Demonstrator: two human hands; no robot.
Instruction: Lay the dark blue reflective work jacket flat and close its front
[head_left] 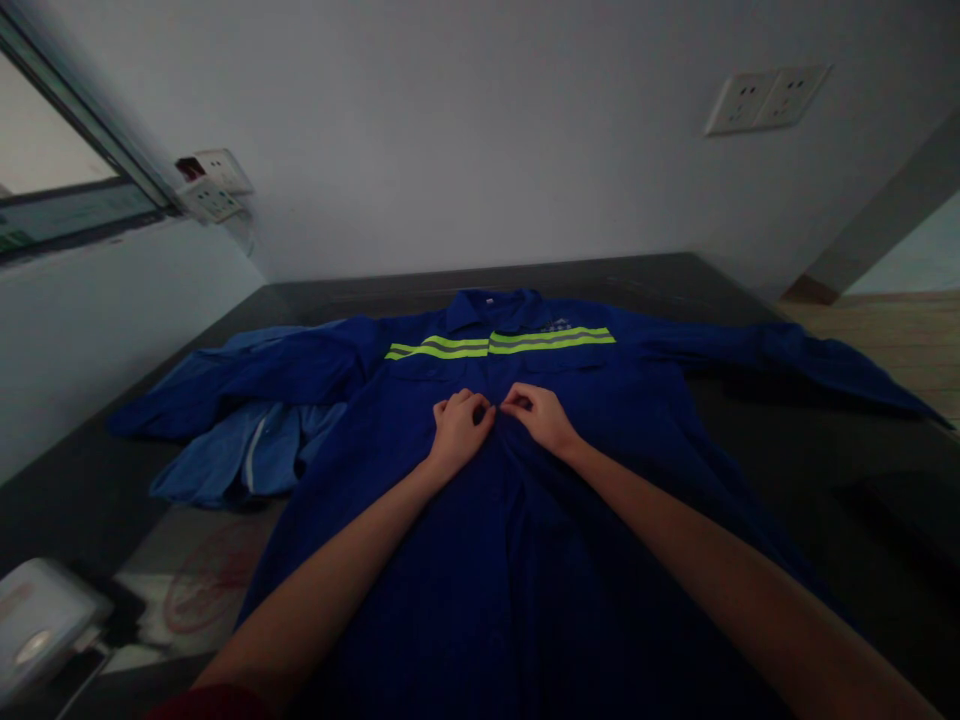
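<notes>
Two hands, the left hand and the right hand, rest on one dark blue work jacket with two yellow reflective stripes. One lighter blue garment lies left. One table. Two wall sockets far right.

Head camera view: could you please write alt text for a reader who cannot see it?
Left hand and right hand pinch the front placket of a blue work jacket with yellow-green reflective stripes, spread flat on a dark table. A lighter blue garment lies at its left.
</notes>
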